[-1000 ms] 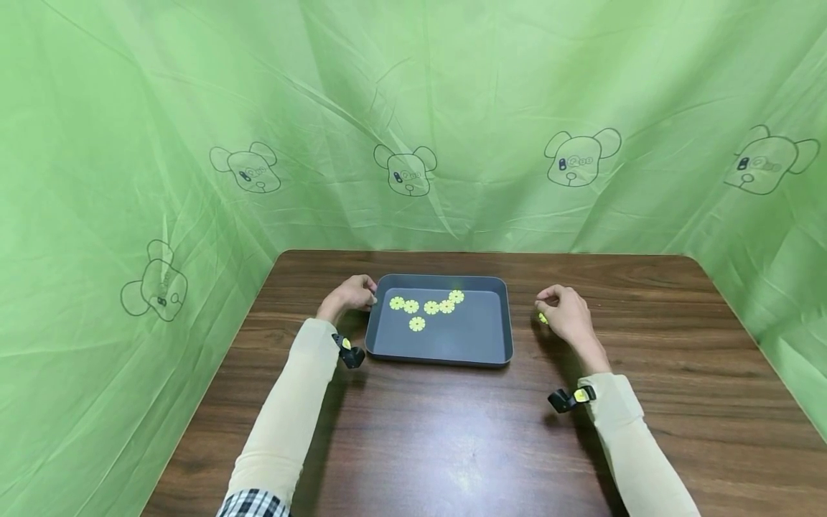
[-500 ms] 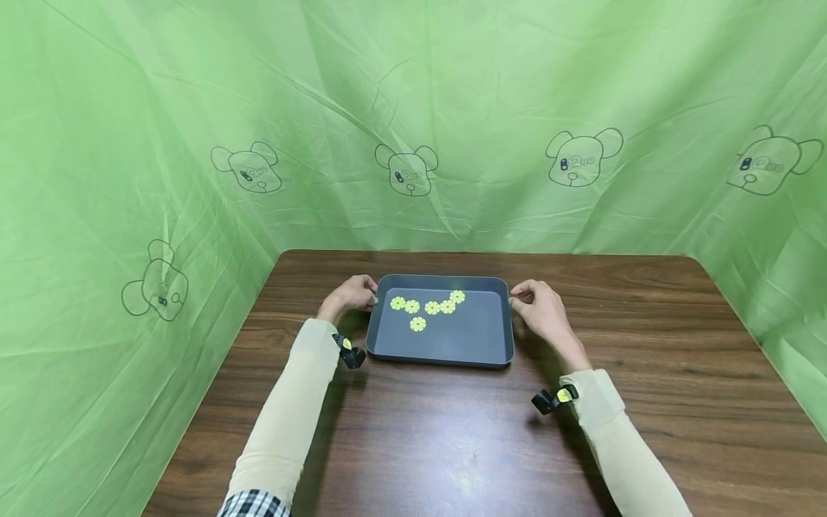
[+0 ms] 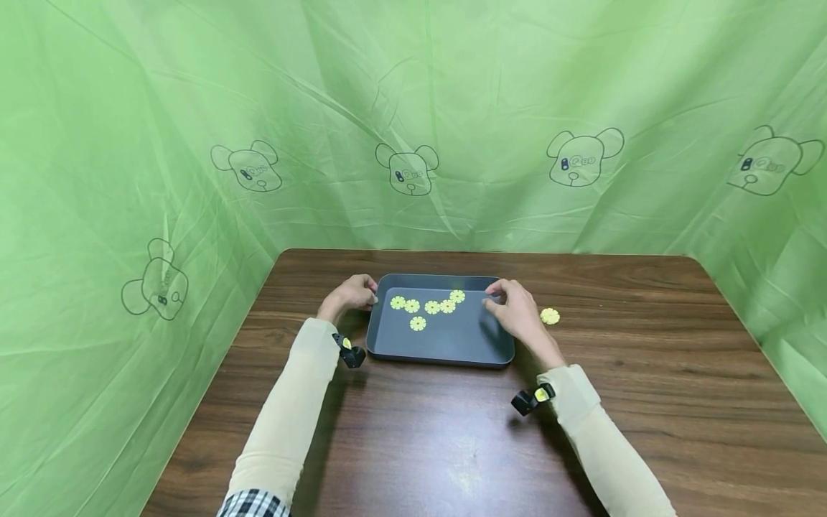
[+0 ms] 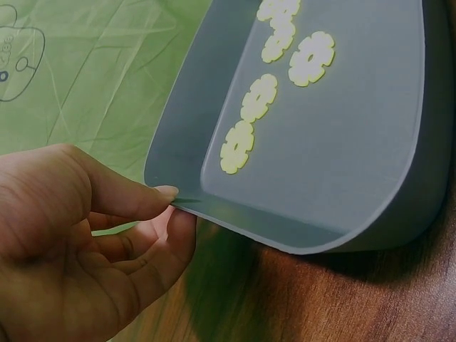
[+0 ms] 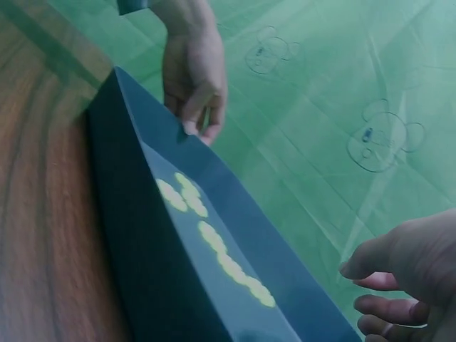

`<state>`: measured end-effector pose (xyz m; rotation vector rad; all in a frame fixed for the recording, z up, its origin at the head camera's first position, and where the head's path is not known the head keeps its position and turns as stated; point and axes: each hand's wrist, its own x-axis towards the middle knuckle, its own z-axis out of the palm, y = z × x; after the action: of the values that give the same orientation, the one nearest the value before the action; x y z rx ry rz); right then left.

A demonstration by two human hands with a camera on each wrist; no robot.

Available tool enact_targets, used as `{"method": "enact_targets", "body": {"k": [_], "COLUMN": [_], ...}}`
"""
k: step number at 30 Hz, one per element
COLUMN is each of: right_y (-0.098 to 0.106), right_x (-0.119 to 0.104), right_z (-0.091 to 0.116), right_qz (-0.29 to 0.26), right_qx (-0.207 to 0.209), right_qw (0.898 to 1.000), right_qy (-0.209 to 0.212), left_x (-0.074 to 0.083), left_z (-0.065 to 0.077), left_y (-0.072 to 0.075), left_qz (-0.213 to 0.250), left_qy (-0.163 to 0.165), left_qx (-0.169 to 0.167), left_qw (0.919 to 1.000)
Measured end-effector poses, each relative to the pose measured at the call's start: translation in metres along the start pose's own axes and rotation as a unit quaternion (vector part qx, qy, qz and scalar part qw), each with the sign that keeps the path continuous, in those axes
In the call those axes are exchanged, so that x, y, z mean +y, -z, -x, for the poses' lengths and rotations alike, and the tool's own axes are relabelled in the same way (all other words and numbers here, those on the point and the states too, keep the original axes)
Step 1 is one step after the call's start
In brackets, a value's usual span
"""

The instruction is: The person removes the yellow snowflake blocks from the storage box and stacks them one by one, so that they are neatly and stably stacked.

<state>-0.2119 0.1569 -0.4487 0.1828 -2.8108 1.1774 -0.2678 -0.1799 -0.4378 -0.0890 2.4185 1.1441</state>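
A dark grey rectangular tray (image 3: 468,341) lies on the table with several yellow flower-shaped discs (image 3: 418,324) on its floor. My left hand (image 3: 352,293) pinches the tray's left rim between thumb and fingers, as the left wrist view shows close up. Over the tray's right side is my right hand (image 3: 517,312), thumb and fingers loosely bent with a gap between them and nothing held. In the right wrist view, the fingers (image 5: 370,260) show apart from the tray wall. Another yellow flower-shaped disc (image 3: 550,316) lies on the wood just right of the tray.
The brown wooden table (image 3: 646,359) extends around the tray on all sides. A green curtain (image 3: 491,108) with bear-head outlines hangs behind and at both sides. A black wrist camera (image 3: 533,398) is strapped to each sleeve.
My right hand has moved left from the table to over the tray's right side. The disc on the table, partly hidden before, now shows. My left hand stays at the rim.
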Motion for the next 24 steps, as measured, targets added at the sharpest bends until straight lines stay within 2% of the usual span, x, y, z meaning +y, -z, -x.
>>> {"method": "enact_targets", "body": {"k": [7, 24], "right_y": [-0.019, -0.061], "right_x": [-0.011, -0.022], "right_z": [0.001, 0.001], "right_qz": [-0.008, -0.012], "right_qx": [-0.025, -0.045], "right_qw": [1.000, 0.999], "right_qy": [0.006, 0.024], "left_x": [0.000, 0.000], "left_z": [-0.001, -0.001], "left_y": [0.000, -0.001], "left_qz": [0.008, 0.018], "left_qy": [0.000, -0.003], "left_qx": [0.000, 0.002], "left_qw": [1.0000, 0.9998]}}
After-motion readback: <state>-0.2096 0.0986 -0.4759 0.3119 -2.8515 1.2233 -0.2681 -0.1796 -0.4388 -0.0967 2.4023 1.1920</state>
